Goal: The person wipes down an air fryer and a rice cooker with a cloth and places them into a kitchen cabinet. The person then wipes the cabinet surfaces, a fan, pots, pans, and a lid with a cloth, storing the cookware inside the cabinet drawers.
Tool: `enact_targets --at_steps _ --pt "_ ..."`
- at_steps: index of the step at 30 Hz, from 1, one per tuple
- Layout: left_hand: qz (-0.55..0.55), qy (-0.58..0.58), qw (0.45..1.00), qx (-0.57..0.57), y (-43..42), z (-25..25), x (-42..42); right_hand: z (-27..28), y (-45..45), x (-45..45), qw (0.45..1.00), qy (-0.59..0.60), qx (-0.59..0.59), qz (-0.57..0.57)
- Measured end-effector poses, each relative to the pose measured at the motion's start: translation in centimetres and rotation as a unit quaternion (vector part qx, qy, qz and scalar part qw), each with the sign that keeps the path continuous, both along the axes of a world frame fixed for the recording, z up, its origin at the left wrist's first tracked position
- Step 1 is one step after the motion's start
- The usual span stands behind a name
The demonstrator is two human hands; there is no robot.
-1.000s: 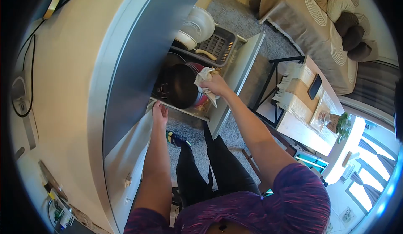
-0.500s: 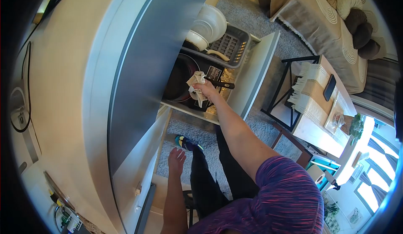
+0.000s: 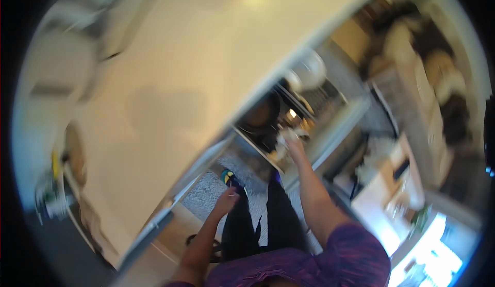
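The view is smeared by motion. My right hand (image 3: 295,146) holds a crumpled pale cloth (image 3: 286,136) over the front part of an open drawer (image 3: 337,135). A dark pan (image 3: 262,113) lies in the drawer, to the left of the cloth. Beyond it are a grey dish rack (image 3: 327,99) and white bowls (image 3: 308,72). My left hand (image 3: 226,202) hangs in the air over the floor near my leg, apart from the drawer; its fingers are too blurred to read.
A large pale countertop (image 3: 170,81) covers the upper left. At the right stand a small table (image 3: 379,197) with a phone (image 3: 400,169) on it and a sofa (image 3: 412,112) with cushions. Below the drawer is an open cabinet door (image 3: 198,168).
The view has swung, bringing the countertop across the left. My right hand let go of the pan earlier and keeps the cloth. My left hand has come away from the drawer's side.
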State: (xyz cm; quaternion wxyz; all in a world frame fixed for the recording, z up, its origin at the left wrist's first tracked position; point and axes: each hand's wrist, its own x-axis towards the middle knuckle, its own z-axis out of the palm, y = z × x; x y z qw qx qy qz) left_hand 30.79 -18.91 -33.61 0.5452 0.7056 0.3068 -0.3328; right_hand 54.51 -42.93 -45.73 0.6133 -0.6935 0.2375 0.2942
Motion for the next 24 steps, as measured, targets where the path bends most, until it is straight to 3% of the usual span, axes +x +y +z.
enact_targets --at_steps 1,2,3,4,7,9,10,11,12,13,14,16,17,19,24 --pt "-0.122 -0.083 0.988 0.049 -0.9 2.9 0.6 5.1 0.2 -0.9 0.988 0.015 0.154 -0.032" --pt "-0.172 -0.145 0.974 0.019 -1.1 6.1 1.7 6.3 0.0 -1.7 0.99 0.093 0.105 -0.027" --pt "-0.225 -0.202 0.953 -0.005 -1.0 9.9 2.9 7.9 -0.6 -2.6 0.968 0.109 0.227 0.0" --pt "-0.205 -0.218 0.954 -0.033 -0.9 14.4 4.0 8.6 -0.8 -3.1 0.959 0.182 0.218 -0.003" --pt "-0.154 -0.291 0.94 -0.093 2.1 25.7 5.4 17.5 2.0 -4.8 0.956 0.189 0.22 0.047" --pt "-0.083 -0.32 0.944 -0.015 6.4 31.5 6.2 20.3 2.4 -5.5 0.962 0.165 0.205 0.075" --pt "0.037 -0.356 0.934 0.016 9.3 30.9 5.5 22.0 3.1 -5.9 0.964 0.156 0.201 0.082" --pt "0.113 -0.402 0.89 0.184 13.0 31.1 5.3 23.5 3.9 -6.2 0.964 0.146 0.198 0.101" --pt "0.166 -0.359 0.858 0.326 16.3 34.0 5.4 25.1 5.1 -6.5 0.963 0.137 0.197 0.12" --pt "0.209 -0.397 0.797 0.404 21.3 33.4 5.2 28.4 6.4 -6.9 0.962 0.132 0.2 0.133" --pt "0.162 -0.461 0.657 0.574 25.8 33.0 5.0 29.9 7.2 -7.0 0.962 0.125 0.2 0.133" --pt "0.146 -0.296 0.562 0.758 32.0 33.2 5.0 32.2 8.7 -7.6 0.945 0.137 0.26 0.146" --pt "0.143 -0.306 0.56 0.756 32.9 34.1 5.4 34.2 9.9 -8.1 0.952 0.098 0.24 0.162" --pt "0.174 -0.173 0.671 0.699 34.3 35.3 6.5 37.1 11.4 -8.5 0.943 0.08 0.27 0.177" --pt "0.107 -0.23 0.702 0.665 39.2 31.8 7.8 42.1 15.0 -9.2 0.942 -0.02 0.256 0.214"
